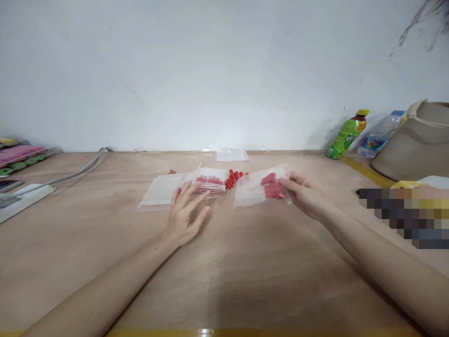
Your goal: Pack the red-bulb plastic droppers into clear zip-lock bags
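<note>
My right hand (301,194) pinches the right end of a clear plastic bag (250,189) that holds several red-tipped sticks (272,187). The bag is smeared a little by motion. My left hand (185,215) has its fingers spread over the near edge of a stack of filled bags (213,175), which show red tips inside. Whether its fingertips touch the stack I cannot tell. Left of that hand lie flat whitish plastic bags (159,191). Loose red-tipped sticks (233,178) lie in a small heap between the stack and the held bag.
Another plastic bag (231,155) lies by the wall. At the right stand a green bottle (347,135), a clear bottle (380,135) and a beige container (414,145). A grey cable (77,174) runs across the left side, near a phone (10,186) and pink packages (21,154).
</note>
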